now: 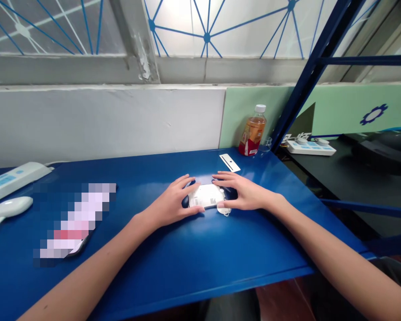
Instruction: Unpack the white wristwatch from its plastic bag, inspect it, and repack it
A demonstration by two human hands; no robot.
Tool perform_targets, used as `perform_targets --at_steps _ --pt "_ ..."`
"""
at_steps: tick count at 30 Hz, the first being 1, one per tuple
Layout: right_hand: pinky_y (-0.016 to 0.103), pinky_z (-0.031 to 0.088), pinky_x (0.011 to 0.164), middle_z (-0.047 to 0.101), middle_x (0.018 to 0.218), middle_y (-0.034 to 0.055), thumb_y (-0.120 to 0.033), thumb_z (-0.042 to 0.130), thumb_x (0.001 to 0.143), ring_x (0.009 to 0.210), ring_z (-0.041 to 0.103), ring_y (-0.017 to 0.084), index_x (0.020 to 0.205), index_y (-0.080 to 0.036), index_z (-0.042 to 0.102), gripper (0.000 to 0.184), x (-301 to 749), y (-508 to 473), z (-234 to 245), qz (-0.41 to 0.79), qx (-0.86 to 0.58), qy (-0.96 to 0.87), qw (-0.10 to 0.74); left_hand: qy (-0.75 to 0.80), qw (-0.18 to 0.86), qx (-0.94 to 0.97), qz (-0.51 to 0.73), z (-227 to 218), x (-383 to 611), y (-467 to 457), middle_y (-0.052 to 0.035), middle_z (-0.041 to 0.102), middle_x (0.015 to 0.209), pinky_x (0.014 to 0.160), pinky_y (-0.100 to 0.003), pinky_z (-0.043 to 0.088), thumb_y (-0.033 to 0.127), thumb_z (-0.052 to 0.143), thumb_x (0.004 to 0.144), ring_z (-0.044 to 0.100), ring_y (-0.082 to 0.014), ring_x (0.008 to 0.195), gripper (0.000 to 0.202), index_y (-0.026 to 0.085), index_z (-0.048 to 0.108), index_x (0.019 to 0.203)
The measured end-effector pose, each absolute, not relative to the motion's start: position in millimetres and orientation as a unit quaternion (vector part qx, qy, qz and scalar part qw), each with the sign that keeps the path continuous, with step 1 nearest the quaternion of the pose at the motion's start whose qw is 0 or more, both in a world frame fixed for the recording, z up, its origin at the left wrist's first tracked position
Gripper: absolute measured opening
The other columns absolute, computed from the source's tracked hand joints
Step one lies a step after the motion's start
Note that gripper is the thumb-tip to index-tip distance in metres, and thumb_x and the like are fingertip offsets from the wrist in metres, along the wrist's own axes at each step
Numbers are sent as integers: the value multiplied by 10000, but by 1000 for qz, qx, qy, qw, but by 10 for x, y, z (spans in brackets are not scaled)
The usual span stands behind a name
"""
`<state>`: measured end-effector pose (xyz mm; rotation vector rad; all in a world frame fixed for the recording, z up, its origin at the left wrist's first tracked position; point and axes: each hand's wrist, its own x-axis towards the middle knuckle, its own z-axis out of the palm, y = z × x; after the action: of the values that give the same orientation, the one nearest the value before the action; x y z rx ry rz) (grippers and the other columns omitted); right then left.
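Observation:
In front of me on the blue table lies a small white rectangular thing with faint print and a dark edge (207,195); its kind I cannot make out. My left hand (177,198) curves around its left end, thumb at the near edge and fingers at the far edge. On the opposite end is my right hand (239,191), fingers spread, thumb stretched toward the near corner. A small round white piece (223,209) pokes out under the right thumb. Both hands have fingers apart; whether they press on the white thing is unclear.
Behind the hands lies a white card (230,162), with a bottle of amber drink (253,131) near the wall. A pixelated phone-like slab (78,223), a white power strip (16,178) and a white mouse-shaped device (11,207) are on the left. A blue frame post (304,84) rises at right.

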<state>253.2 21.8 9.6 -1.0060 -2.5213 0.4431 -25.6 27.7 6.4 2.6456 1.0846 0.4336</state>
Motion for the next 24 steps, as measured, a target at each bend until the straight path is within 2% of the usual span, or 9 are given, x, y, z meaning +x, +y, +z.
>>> perform_targets --at_steps 5,8,12,19,24 --pt "526 408 1081 572 1362 197 -530 652 842 1332 464 351 1214 -114 664 559 2443 171 93 128 -383 -887 226 385 126 904 137 91 -223 247 -194 434 1495 1080 -564 376 572 629 851 318 -379 1424 688 172 515 1398" --pt "508 436 1059 625 1273 181 -428 650 867 1281 508 332 1122 -126 702 399 2398 160 70 115 -383 -881 251 387 126 904 129 90 -219 237 -187 404 1518 1089 -565 360 563 620 859 299 -373 1434 707 186 468 1437" --pt "497 444 1053 639 1242 159 -244 568 904 1257 527 305 1123 -136 699 277 2399 171 61 116 -372 -886 251 384 123 906 128 51 -234 260 -175 395 1526 1105 -553 339 559 620 861 287 -366 1441 701 202 461 1444" --pt "513 413 1096 632 1296 120 -102 461 904 1340 469 296 1145 -151 686 334 2445 212 118 141 -332 -909 208 377 129 906 142 20 -235 293 -184 438 1495 1101 -566 337 547 642 845 317 -378 1424 662 193 523 1392" --pt "518 409 1111 648 1313 42 36 404 802 1373 452 253 1197 -219 679 545 2532 289 99 185 -333 -900 211 376 135 905 147 59 -244 305 -178 453 1482 1075 -570 375 501 676 823 369 -388 1394 626 204 556 1361"
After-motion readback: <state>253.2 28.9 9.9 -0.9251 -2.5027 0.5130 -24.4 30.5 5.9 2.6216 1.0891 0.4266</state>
